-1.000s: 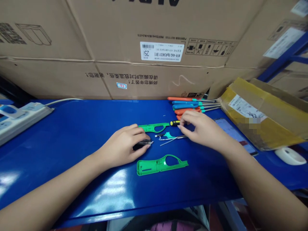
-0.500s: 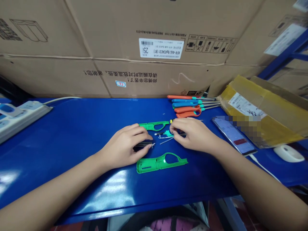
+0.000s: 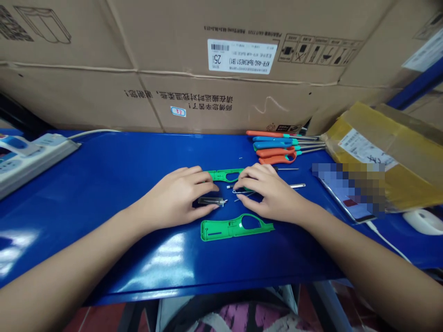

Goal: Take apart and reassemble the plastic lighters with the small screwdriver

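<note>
My left hand (image 3: pixel 182 196) rests on the table with thumb and fingers apart around a dark see-through fuel tank (image 3: pixel 209 201), whose small metal valve points right. Over the lighter's inner parts hovers my right hand (image 3: pixel 272 191), fingers spread and curved downward. Beneath it show a thin white wire (image 3: pixel 236 191) and the end of a metal tube (image 3: pixel 298 186); the rest is covered by the fingers. A green lighter half-shell (image 3: pixel 219 229) lies nearer to me, hollow side up. The other green half-shell (image 3: pixel 221 175) lies behind, partly hidden by both hands.
Several orange and blue lighters (image 3: pixel 277 153) are piled at the back, near a thin metal shaft (image 3: pixel 289 169). To the right are a phone (image 3: pixel 341 193), a white mouse (image 3: pixel 424 222) and a taped carton (image 3: pixel 398 152). A power strip (image 3: pixel 38 154) sits left; a large cardboard box (image 3: pixel 155 41) stands behind.
My right hand has lowered and its fingers have opened from a pinch over the inner parts. My left fingers have spread, uncovering more of the fuel tank. The view has shifted slightly.
</note>
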`<state>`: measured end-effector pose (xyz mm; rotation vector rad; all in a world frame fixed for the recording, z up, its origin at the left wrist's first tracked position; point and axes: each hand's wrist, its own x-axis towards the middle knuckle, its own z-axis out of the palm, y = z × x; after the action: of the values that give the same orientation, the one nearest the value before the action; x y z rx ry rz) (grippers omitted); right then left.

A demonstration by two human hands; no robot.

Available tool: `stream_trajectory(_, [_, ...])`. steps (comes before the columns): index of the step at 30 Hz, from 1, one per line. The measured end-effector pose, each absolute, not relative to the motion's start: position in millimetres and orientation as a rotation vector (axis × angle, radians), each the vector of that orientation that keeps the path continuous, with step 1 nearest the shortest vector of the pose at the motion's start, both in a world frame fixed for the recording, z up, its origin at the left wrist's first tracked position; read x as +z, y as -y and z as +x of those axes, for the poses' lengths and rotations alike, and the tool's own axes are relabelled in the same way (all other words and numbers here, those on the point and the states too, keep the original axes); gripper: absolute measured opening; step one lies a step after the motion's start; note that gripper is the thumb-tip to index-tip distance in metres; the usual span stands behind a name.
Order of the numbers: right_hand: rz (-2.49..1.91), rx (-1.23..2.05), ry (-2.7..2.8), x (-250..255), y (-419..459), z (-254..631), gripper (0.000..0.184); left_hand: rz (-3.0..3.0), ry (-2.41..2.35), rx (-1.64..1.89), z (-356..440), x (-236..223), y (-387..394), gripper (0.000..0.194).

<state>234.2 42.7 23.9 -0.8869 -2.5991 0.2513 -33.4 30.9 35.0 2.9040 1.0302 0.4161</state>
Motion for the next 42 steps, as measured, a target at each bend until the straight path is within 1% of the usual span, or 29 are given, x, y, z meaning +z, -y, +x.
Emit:
stream_trajectory(3, [-0.887, 0.249, 2.592, 23.4, -44.3, 234.7, 0.011, 2.836, -0.985, 0.392, -33.0, 29.0, -32.1, 0.017])
stream_trajectory(5, [-0.898, 0.246, 2.575, 23.7, -45.2, 235.6, 0.012, 2.738, -0.975, 0.437, -31.4, 26.0, -32.5, 0.015])
stream_trajectory(11, [-0.857, 0.322, 2.508, 26.6, -42.1, 236.2, 0.013, 2.439, -0.955, 0.630, -23.7, 25.6, -28.5, 0.017])
stream_trajectory(16, [-0.746, 0.302, 2.522, 28.4, -39.7, 236.5, 0.015, 2.340, -0.909, 0.656, -19.2, 30.0, -21.4, 0.021])
stream_trajectory(21, [-0.698, 0.245, 2.561, 27.8, -41.2, 237.1, 0.014, 2.338, -0.866, 0.686, -16.8, 32.1, -18.8, 0.022])
stream_trajectory(25, [-0.671, 0.196, 2.572, 27.1, -42.5, 238.8, 0.016, 2.330, -0.847, 0.665, -17.6, 32.5, -18.7, 0.022])
stream_trajectory(29, [-0.707, 0.157, 2.592, 30.1, -43.9, 242.9, 0.017, 2.318, -0.809, 0.539, -18.7, 36.2, -15.8, 0.016])
stream_trajectory(35, [-0.729, 0.092, 2.566, 33.9, -46.4, 245.3, 0.015, 2.482, -0.730, 0.436, -13.4, 35.8, -4.7, 0.014])
stream_trajectory(38, [-0.695, 0.140, 2.593, 33.9, -45.2, 244.5, 0.013, 2.550, -0.763, 0.380, -10.7, 32.5, -0.8, 0.015])
stream_trajectory(40, [-0.657, 0.232, 2.610, 33.8, -43.1, 243.9, 0.011, 2.568, -0.774, 0.366, -10.3, 31.1, -0.1, 0.015])
stream_trajectory(42, [-0.608, 0.357, 2.632, 33.6, -40.0, 242.6, 0.014, 2.579, -0.781, 0.378, -10.6, 30.6, -0.4, 0.014])
